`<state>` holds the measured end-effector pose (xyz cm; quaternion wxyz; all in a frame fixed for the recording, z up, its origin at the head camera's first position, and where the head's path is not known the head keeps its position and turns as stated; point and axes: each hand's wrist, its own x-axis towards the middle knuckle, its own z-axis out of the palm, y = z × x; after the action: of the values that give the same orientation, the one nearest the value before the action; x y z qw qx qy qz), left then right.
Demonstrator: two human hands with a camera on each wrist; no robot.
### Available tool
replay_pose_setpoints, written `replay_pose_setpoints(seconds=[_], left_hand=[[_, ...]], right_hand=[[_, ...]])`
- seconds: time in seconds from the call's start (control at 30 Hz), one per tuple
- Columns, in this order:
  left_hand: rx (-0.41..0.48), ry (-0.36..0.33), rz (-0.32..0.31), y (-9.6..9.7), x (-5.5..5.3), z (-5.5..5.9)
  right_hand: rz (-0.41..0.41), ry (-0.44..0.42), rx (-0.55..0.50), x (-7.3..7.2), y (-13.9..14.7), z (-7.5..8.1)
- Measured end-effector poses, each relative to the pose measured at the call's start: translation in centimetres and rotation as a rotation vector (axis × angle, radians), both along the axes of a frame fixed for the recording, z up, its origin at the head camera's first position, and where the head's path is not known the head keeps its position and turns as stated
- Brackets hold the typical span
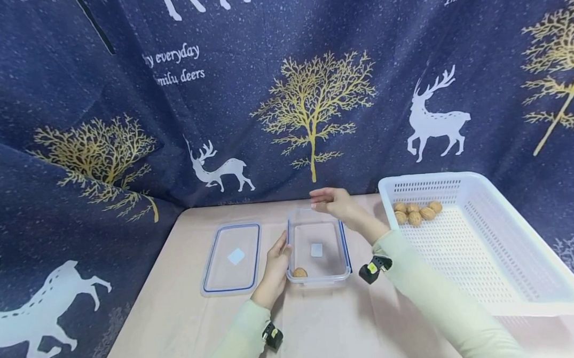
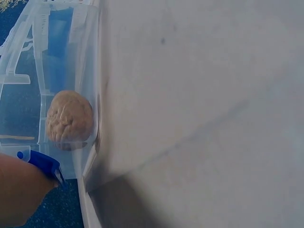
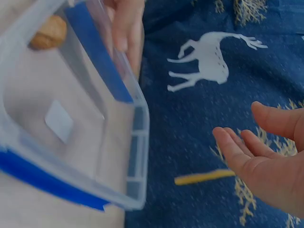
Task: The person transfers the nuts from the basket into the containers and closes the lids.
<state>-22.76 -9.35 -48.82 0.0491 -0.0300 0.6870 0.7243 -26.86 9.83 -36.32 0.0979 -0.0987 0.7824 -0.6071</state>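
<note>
A clear rectangular food container (image 1: 320,278) with blue side clips stands on the table. One walnut (image 1: 299,273) lies inside it, in the near left corner; the left wrist view shows this walnut (image 2: 70,118) through the clear wall. My left hand (image 1: 274,267) grips the container's left side, with the thumb at the rim. Above the container's far right part is my right hand (image 1: 338,204), raised and holding nothing. In the right wrist view the fingers of this right hand (image 3: 266,161) are extended and apart from the container (image 3: 137,156).
Left of the container lies its clear lid (image 1: 231,259) with a blue seal. A white plastic basket (image 1: 463,246) stands on the right, with several walnuts (image 1: 415,218) in its far left corner. A dark blue patterned cloth (image 1: 272,57) hangs behind the table.
</note>
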Motion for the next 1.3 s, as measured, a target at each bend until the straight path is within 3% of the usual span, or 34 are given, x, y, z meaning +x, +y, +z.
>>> replay_pose_setpoints(seconds=[0.37, 0.8, 1.1, 1.3], left_hand=[[0.007, 0.001, -0.001, -0.1, 0.1, -0.3], [0.01, -0.001, -0.002, -0.1, 0.1, -0.4], [0.024, 0.011, 0.003, 0.0, 0.1, -0.2], [0.029, 0.013, 0.002, -0.1, -0.1, -0.3]], right_hand=[[-0.068, 0.042, 0.025, -1.3, 4.4, 1.8], [-0.194, 0.175, 0.052, -1.6, 10.0, 1.5], [-0.292, 0.257, -0.012, -1.8, 14.0, 0.8], [-0.379, 0.282, -0.125, -2.2, 16.7, -0.2]])
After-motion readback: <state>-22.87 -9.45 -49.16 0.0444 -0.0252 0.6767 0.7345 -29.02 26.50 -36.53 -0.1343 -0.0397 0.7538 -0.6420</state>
